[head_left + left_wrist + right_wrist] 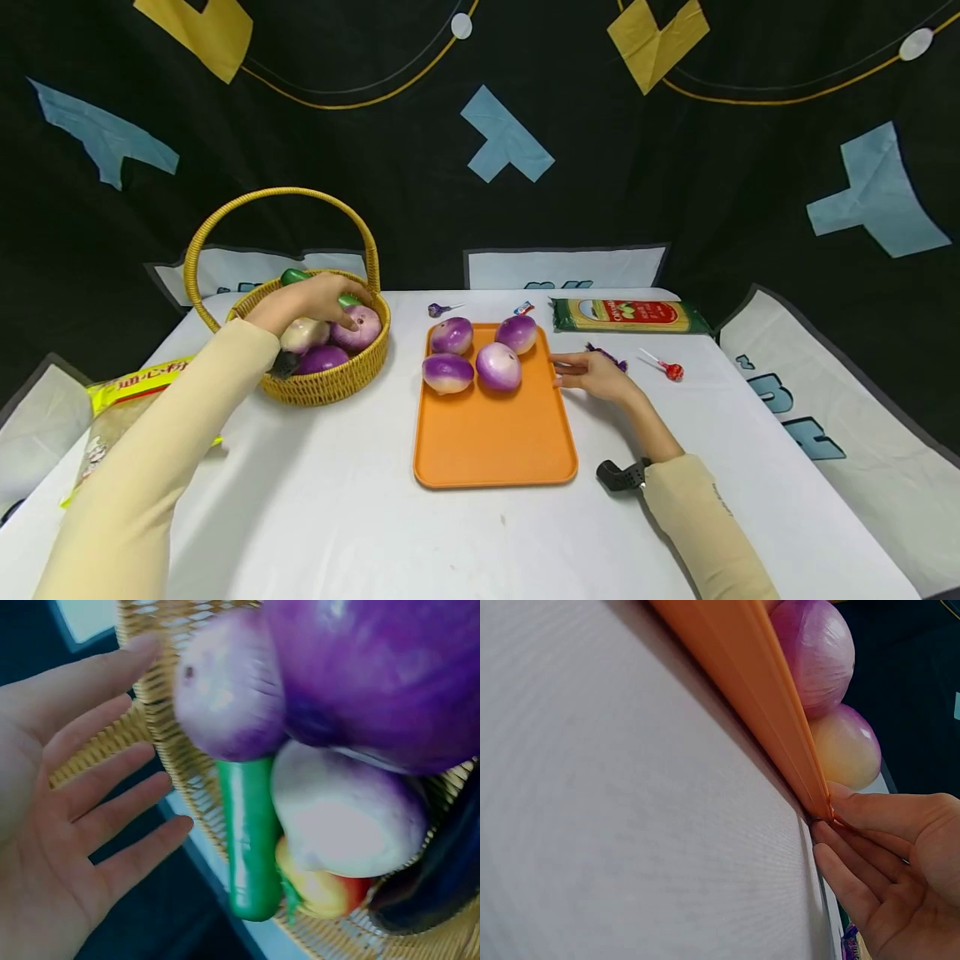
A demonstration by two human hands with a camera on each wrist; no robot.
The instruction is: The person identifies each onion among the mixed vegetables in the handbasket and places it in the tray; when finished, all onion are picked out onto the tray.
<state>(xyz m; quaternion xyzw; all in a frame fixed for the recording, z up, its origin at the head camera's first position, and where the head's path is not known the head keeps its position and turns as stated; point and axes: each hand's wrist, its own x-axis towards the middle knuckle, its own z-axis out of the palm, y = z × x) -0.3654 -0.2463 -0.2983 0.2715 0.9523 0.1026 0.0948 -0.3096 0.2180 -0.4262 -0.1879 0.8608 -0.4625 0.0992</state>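
My left hand is over the yellow wicker basket, its fingers extended. In the left wrist view that hand is beside a pale purple onion, with a gap between them. The basket also holds a large purple vegetable, a white-and-purple one, a green cucumber-like piece, a yellow-red fruit and a dark eggplant. At the orange tray's right edge, my right hand pinches the rim between thumb and fingers. Several purple-and-white onions lie on the tray's far half.
A green pasta packet lies at the back right. Near the right hand are a red lollipop and a purple-wrapped candy. Another lollipop and a small candy are behind the tray. A yellow bag lies at the left.
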